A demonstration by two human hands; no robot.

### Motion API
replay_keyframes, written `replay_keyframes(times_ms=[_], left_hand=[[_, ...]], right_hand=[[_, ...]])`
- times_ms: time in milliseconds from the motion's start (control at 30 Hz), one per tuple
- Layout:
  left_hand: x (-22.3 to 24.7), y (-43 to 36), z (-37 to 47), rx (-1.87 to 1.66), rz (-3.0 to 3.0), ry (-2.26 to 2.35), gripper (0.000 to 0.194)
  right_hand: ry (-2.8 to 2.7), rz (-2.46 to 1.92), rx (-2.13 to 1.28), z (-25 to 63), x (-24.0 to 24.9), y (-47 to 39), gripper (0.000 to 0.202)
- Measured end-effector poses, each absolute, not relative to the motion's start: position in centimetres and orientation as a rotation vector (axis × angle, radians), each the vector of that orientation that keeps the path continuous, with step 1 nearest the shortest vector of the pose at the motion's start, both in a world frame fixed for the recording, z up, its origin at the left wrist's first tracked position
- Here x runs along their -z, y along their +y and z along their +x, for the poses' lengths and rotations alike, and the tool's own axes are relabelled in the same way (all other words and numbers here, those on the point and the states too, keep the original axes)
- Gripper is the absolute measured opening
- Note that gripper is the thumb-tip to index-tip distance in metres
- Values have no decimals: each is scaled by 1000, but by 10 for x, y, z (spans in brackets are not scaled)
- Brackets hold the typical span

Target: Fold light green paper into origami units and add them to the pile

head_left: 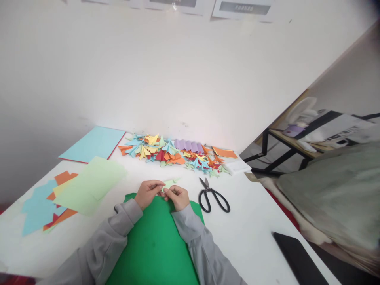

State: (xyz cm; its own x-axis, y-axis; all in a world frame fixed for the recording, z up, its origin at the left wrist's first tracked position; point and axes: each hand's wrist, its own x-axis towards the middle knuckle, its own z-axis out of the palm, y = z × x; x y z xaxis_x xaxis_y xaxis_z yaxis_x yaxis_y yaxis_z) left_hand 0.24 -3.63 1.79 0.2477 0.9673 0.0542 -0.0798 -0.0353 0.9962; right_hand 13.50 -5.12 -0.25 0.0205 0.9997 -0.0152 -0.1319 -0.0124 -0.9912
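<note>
Both hands meet over the far edge of a green sheet (157,237) that covers the near middle of the table. Between them is a small piece of light green paper (168,184), partly hidden by the fingers. My left hand (149,193) pinches its left side with thumb and forefinger. On the other side my right hand (178,196) grips the same paper, its fingers curled. Black-handled scissors (212,194) lie to the right of my right hand, blades parted and pointing away from me. Beyond the hands is a pile of small folded paper shapes (169,152) in many colours.
Light green sheets (93,184) and coloured scraps (38,206) lie at the left, with a light blue sheet stack (93,143) behind. Orange paper (225,152) and a white box (236,168) sit at the back right. A black flat object (298,257) lies near the right edge.
</note>
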Motion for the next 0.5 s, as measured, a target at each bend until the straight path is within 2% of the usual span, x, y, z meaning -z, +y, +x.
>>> replay_keyframes(times_ms=[333, 500], left_hand=[[-20, -38, 4, -1093, 1240, 944, 16], [-21, -39, 6, -1081, 1170, 910, 23]], right_hand=[[-1045, -1117, -1208, 131, 6, -50, 28], [-1048, -1116, -1180, 131, 4, -51, 27]])
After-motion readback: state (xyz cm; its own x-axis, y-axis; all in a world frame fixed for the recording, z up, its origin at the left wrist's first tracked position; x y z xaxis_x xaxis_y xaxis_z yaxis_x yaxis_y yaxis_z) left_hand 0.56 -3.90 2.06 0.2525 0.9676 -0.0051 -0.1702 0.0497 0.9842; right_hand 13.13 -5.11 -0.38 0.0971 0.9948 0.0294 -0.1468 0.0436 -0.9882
